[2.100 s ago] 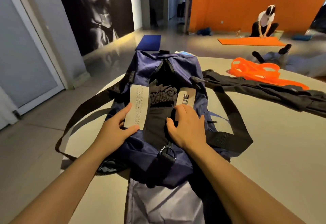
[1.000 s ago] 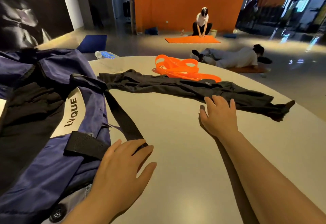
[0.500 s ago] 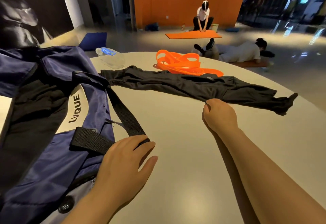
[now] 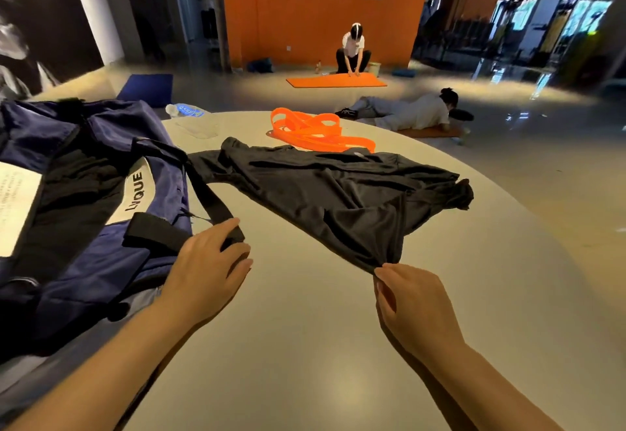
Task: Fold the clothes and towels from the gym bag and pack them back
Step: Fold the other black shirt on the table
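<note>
Fingers (image 4: pixel 382 273) of our right hand (image 4: pixel 411 305) pinch the garment's (image 4: pixel 325 193) near hem, mid-worktop (image 4: pixel 305 346); left hand (image 4: pixel 206 271) rests flat beside the bag (image 4: pixel 84 227). Risk: one-point pull bunches fabric.

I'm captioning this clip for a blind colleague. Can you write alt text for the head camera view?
A person's right hand pinches the near edge of a black garment spread on a round table, drawing it toward them. Their left hand rests on the black strap of an open navy gym bag. Orange bands and a water bottle lie beyond.
</note>
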A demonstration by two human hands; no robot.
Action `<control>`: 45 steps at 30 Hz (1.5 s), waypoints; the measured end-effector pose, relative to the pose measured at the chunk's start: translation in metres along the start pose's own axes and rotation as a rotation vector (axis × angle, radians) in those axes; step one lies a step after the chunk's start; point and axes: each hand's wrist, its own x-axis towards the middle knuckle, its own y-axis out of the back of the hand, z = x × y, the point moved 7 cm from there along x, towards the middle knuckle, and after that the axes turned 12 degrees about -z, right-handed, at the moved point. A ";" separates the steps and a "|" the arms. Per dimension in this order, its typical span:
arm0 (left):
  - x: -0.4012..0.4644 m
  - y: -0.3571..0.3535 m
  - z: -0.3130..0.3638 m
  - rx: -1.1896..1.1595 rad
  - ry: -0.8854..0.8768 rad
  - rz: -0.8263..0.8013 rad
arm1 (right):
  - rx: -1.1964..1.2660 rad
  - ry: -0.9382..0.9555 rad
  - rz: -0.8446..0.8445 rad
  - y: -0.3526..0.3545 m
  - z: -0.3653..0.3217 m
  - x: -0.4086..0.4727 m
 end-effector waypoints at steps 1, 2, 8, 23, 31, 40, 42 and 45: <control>-0.003 0.003 0.008 0.003 -0.023 0.025 | -0.010 0.015 0.011 0.006 -0.007 -0.014; -0.004 0.005 0.016 -0.003 -0.045 0.047 | -0.021 0.040 0.014 0.010 -0.015 -0.028; -0.007 -0.013 0.086 -0.077 -0.200 -0.150 | -0.099 0.151 -0.026 0.036 -0.048 -0.108; -0.102 0.000 0.197 -0.178 -0.581 -0.180 | 0.009 -0.249 -0.367 0.005 0.032 0.005; -0.051 0.007 0.162 -0.300 -0.331 -0.067 | 0.058 -0.384 -0.449 -0.013 0.054 -0.002; -0.001 -0.043 0.109 -0.090 0.171 -0.487 | 0.096 -0.354 -0.582 0.007 -0.020 -0.067; -0.009 -0.043 0.116 -0.048 0.058 -0.484 | 0.059 -0.294 -0.628 0.019 -0.039 -0.080; -0.029 -0.037 0.116 -0.013 -0.144 -0.491 | 0.062 -0.263 -0.533 0.043 -0.036 -0.068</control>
